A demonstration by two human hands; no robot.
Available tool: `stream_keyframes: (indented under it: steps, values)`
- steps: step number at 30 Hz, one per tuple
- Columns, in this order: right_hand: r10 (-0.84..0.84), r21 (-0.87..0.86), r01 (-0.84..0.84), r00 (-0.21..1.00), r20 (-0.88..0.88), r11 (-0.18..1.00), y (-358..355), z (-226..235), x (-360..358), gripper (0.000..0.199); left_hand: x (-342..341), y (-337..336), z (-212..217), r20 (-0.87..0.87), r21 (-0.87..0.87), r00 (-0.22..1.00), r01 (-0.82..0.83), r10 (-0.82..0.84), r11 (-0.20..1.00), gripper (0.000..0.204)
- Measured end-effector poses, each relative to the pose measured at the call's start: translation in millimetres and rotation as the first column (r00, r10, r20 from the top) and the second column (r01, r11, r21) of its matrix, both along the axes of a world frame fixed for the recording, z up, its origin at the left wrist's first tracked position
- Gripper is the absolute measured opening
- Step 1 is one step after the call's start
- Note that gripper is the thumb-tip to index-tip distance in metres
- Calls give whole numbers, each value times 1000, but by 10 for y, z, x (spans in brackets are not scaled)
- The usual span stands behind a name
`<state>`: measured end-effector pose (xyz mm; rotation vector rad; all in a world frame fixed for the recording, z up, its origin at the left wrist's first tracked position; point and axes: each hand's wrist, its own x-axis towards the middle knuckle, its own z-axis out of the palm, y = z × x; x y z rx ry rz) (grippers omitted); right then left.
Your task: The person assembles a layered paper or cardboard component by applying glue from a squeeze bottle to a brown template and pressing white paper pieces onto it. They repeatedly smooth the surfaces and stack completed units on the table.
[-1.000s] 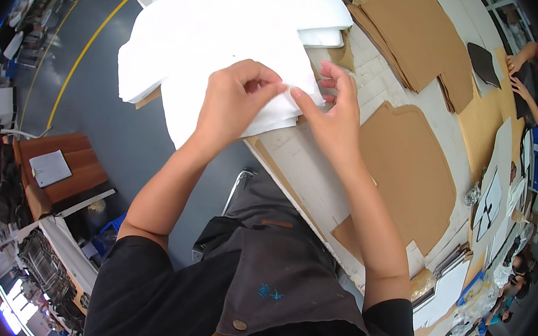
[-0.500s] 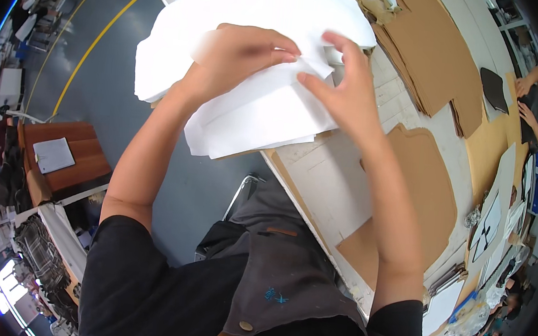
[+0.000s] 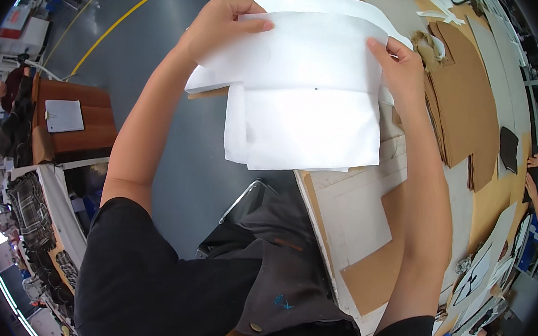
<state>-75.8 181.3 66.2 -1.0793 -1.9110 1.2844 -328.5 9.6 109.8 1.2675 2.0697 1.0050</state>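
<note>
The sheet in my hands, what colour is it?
White; the sheet shows best in the head view.

Left hand (image 3: 220, 28) and right hand (image 3: 403, 70) apart in pinch grips

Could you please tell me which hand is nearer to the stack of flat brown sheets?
Right: the right hand is just left of the stack of flat brown sheets; the left hand is farther away, across the broad white sheet.

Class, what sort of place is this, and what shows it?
Probably a workshop or factory floor: there are stacked brown cut pieces, white sheets and yellow lines on grey flooring.
</note>
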Motion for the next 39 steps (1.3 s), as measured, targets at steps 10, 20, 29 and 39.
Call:
stream_keyframes:
  steps: [10, 20, 29, 39]
  values:
    - [0, 448, -73, 987, 161, 891, 325, -181, -367, 27, -44, 85, -351, -462, 351, 874, 26, 149, 936, 21]
    - [-83, 646, -32, 986, 147, 763, 277, -358, -428, 27, 425, -266, -383, -684, 330, 726, 389, -66, 860, 24]
    - [314, 754, -383, 917, 244, 534, -489, 2, -297, 47, 534, -235, -425, -726, 430, 677, 307, 123, 849, 17]
    - [-85, 845, -216, 953, 292, 489, 91, -128, 340, 41, 299, -778, -320, -740, 277, 659, 121, 131, 953, 45]
